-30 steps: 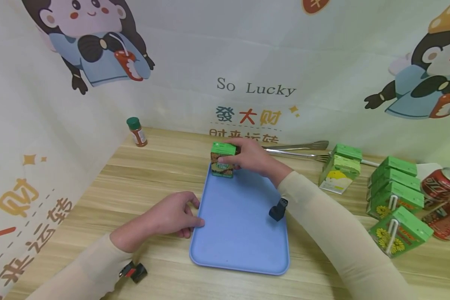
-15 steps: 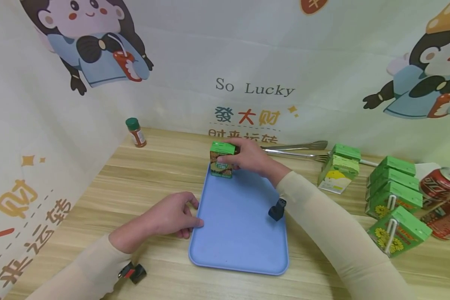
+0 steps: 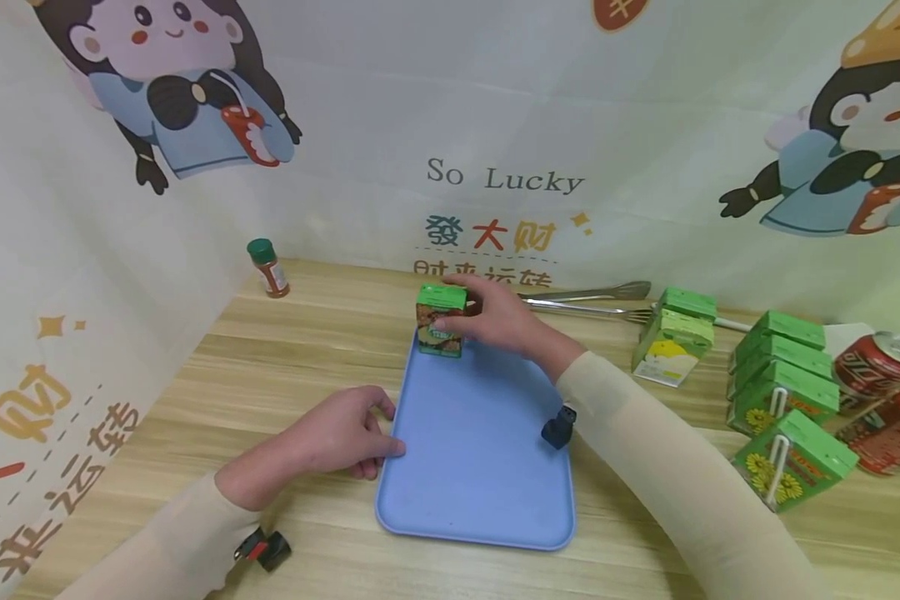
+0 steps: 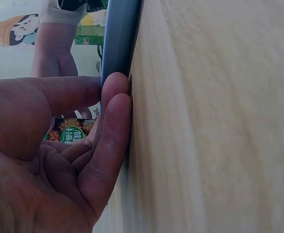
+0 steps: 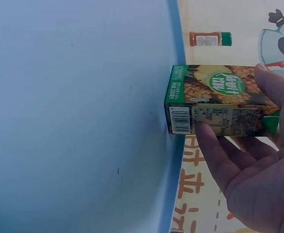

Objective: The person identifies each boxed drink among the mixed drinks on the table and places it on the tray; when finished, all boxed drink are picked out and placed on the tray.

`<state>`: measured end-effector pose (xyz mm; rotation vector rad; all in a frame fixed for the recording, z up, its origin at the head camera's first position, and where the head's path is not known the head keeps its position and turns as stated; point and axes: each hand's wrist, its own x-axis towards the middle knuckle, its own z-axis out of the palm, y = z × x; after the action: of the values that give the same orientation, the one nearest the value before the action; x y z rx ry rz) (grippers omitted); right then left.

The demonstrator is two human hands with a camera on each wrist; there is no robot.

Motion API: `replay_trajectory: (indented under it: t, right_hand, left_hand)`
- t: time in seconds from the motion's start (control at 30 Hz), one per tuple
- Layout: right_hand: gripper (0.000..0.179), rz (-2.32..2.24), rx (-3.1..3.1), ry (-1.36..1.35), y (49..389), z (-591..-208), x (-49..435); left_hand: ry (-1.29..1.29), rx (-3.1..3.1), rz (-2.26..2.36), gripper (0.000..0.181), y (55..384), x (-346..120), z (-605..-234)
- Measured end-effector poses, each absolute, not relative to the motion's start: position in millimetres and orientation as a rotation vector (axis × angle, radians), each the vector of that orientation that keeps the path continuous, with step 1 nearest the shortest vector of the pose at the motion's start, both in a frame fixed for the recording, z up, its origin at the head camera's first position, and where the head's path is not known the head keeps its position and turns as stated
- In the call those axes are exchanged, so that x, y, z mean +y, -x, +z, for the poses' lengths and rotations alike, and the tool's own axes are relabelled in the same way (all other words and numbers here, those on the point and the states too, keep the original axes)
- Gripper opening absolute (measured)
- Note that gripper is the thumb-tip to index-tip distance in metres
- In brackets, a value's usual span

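A small green-topped juice box (image 3: 437,333) with a brown, pineapple-like print stands upright at the far left corner of the blue tray (image 3: 480,467). My right hand (image 3: 495,312) holds it from the right side, thumb across its front and fingers along its side. In the right wrist view, the juice box (image 5: 219,90) shows its barcode end against the tray, near the rim. My left hand (image 3: 348,433) pinches the tray's left edge. The left wrist view has the thumb on the upper side of the tray (image 4: 120,39) and fingertips at its underside.
Several green juice boxes (image 3: 783,400) and two red soda cans (image 3: 881,367) stand on the right. A yellow-green carton (image 3: 675,346) is nearer the tray. Metal tongs (image 3: 592,293) and a fork (image 3: 592,310) lie along the back wall. A spice jar (image 3: 270,271) stands back left.
My right wrist has shifted very slightly to the right, with the hand still at the juice box. The juice box, tray and left hand stay in place; the head view drifts slightly.
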<state>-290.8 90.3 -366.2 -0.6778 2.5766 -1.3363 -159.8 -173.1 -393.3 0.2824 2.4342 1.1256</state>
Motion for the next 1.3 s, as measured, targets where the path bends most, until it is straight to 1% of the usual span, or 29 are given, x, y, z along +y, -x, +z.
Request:
replay_trajectory:
  t: [0.1,0.27,0.63,1.0,1.3]
  right_hand:
    - [0.079,-1.38,2.557,0.707,284.9,-366.4,95.8]
    - [0.077,-1.378,2.606,0.752,271.9,-366.2,110.2]
    - [0.074,-1.38,2.726,0.713,234.1,-363.0,148.5]
    - [0.073,-1.375,2.813,0.715,206.1,-369.6,187.4]
    - [0.07,-1.254,2.988,0.643,183.9,-374.4,219.4]
  left_hand:
    - [-0.282,2.438,1.126,0.038,159.5,-172.7,-393.7]
    - [-0.285,2.439,1.129,0.037,159.6,-171.9,-393.9]
    - [-0.29,2.436,1.137,0.037,159.2,-171.6,-395.2]
    - [-0.285,2.435,1.133,0.038,160.4,-170.7,-394.0]
    - [-0.291,2.438,1.127,0.039,160.5,-170.7,-393.6]
